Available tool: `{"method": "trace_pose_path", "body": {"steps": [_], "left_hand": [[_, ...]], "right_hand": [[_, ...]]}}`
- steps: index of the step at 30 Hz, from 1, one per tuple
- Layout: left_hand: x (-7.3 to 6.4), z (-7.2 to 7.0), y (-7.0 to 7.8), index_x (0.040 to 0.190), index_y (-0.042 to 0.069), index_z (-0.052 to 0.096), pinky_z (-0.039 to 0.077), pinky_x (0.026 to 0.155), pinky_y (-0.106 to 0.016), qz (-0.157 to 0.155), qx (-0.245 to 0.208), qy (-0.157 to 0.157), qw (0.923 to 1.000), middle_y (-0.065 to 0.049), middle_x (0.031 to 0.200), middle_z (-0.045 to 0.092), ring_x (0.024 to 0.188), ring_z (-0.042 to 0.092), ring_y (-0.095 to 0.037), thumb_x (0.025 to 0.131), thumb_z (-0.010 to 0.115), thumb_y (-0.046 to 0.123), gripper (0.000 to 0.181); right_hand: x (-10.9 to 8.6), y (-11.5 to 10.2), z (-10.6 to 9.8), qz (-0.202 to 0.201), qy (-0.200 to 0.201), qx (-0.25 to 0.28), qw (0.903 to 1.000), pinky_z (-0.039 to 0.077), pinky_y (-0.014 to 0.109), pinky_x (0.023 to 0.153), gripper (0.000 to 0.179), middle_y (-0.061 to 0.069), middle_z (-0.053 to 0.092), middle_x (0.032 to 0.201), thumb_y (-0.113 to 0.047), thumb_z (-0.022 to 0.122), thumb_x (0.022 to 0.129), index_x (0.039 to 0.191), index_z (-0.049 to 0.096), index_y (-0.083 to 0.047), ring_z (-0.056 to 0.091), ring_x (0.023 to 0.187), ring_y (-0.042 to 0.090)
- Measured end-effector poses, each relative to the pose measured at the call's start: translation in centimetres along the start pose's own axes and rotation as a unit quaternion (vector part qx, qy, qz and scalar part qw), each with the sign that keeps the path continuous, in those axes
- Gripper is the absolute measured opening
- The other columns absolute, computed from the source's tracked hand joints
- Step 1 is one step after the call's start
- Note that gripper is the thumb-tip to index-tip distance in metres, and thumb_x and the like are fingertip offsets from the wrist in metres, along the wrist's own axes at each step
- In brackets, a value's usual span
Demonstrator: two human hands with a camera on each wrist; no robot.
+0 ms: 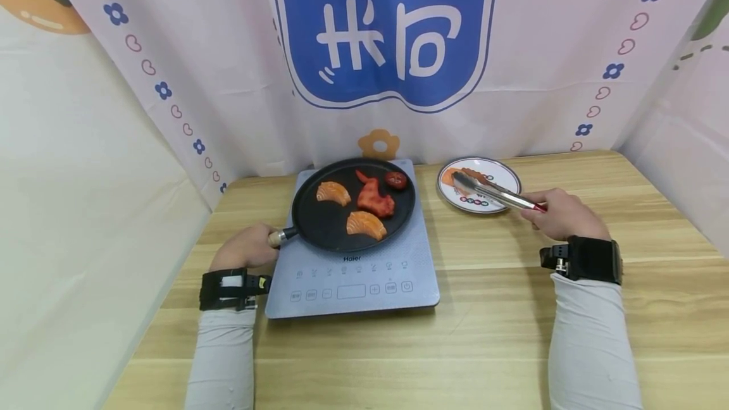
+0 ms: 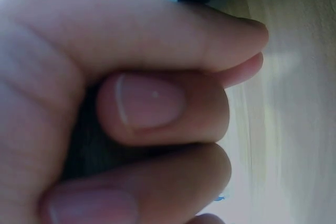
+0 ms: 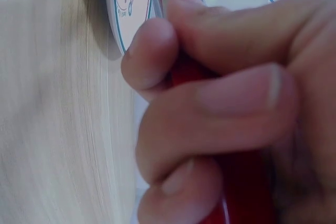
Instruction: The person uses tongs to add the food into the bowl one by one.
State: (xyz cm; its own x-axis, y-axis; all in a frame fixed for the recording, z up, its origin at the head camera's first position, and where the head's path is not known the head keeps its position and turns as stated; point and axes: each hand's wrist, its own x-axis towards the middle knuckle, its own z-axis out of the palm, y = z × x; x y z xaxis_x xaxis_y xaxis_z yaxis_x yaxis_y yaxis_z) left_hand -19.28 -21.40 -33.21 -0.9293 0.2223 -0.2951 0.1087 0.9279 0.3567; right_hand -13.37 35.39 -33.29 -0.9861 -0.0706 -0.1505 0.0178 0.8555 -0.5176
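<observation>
My left hand [image 1: 246, 247] grips the handle [image 1: 283, 236] of a round black frying pan [image 1: 319, 231], its fingers curled tightly in the left wrist view. In the pan lie two orange salmon slices [image 1: 366, 224], a red chicken wing [image 1: 373, 198] and a round red slice [image 1: 396, 180]. At the right, my right hand [image 1: 564, 214] holds metal tongs [image 1: 497, 193] by their red handle [image 3: 244, 182]. The tips of the tongs are over a white plate [image 1: 484, 209], right at an orange salmon piece [image 1: 450, 177] there. A reddish-brown strip of food [image 1: 477, 176] lies beside it, partly covered by the tongs.
The pan stands on a grey induction cooker [image 1: 353, 309] with a touch panel at its front. All of it rests on a wooden table [image 1: 484, 334]. A printed cloth [image 1: 228, 68] hangs right behind the table, and a pale side cloth [image 1: 85, 207] borders its left.
</observation>
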Motion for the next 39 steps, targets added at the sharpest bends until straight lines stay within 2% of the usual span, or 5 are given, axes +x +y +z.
{"method": "trace_pose_path", "body": {"steps": [8, 11, 22, 39], "left_hand": [[-0.22, -0.04, 0.13, 0.074, 0.014, 0.050, 0.040, 0.057, -0.031, 0.011, 0.007, 0.001, 0.9999, 0.001, 0.067, 0.047, 0.061, 0.048, -0.018, 0.089, 0.059, 0.006, 0.020], [-0.31, -0.02, 0.14, 0.074, 0.014, 0.050, 0.040, 0.057, -0.031, 0.013, 0.006, 0.002, 0.9999, 0.001, 0.067, 0.047, 0.061, 0.048, -0.018, 0.088, 0.059, 0.005, 0.019], [-0.20, 0.00, 0.13, 0.076, 0.013, 0.051, 0.040, 0.057, -0.031, 0.011, 0.009, 0.000, 0.9999, 0.000, 0.068, 0.047, 0.061, 0.048, -0.018, 0.087, 0.059, 0.005, 0.016], [-0.01, -0.10, 0.01, 0.073, 0.014, 0.048, 0.040, 0.057, -0.031, 0.005, 0.000, -0.005, 1.0000, 0.000, 0.067, 0.046, 0.061, 0.048, -0.018, 0.087, 0.059, 0.004, 0.019]], "right_hand": [[0.11, -0.02, 0.05, -0.001, 0.001, 0.000, 1.0000, 0.039, 0.034, 0.062, 0.051, 0.006, 0.058, 0.081, -0.024, 0.057, 0.107, 0.151, 0.051, 0.003, 0.052, 0.070, 0.020], [0.11, 0.05, 0.03, -0.003, -0.003, 0.009, 1.0000, 0.039, 0.034, 0.062, 0.052, 0.008, 0.062, 0.082, -0.024, 0.056, 0.107, 0.152, 0.049, 0.002, 0.053, 0.069, 0.020], [-0.10, -0.23, -0.29, -0.002, 0.005, 0.000, 1.0000, 0.040, 0.034, 0.065, 0.052, 0.012, 0.061, 0.091, -0.026, 0.056, 0.108, 0.153, 0.050, -0.002, 0.055, 0.076, 0.023], [-0.53, -0.83, -0.57, -0.006, -0.002, 0.010, 0.9999, 0.041, 0.034, 0.065, 0.052, 0.011, 0.064, 0.088, -0.025, 0.054, 0.108, 0.155, 0.048, -0.003, 0.056, 0.075, 0.021]]}}
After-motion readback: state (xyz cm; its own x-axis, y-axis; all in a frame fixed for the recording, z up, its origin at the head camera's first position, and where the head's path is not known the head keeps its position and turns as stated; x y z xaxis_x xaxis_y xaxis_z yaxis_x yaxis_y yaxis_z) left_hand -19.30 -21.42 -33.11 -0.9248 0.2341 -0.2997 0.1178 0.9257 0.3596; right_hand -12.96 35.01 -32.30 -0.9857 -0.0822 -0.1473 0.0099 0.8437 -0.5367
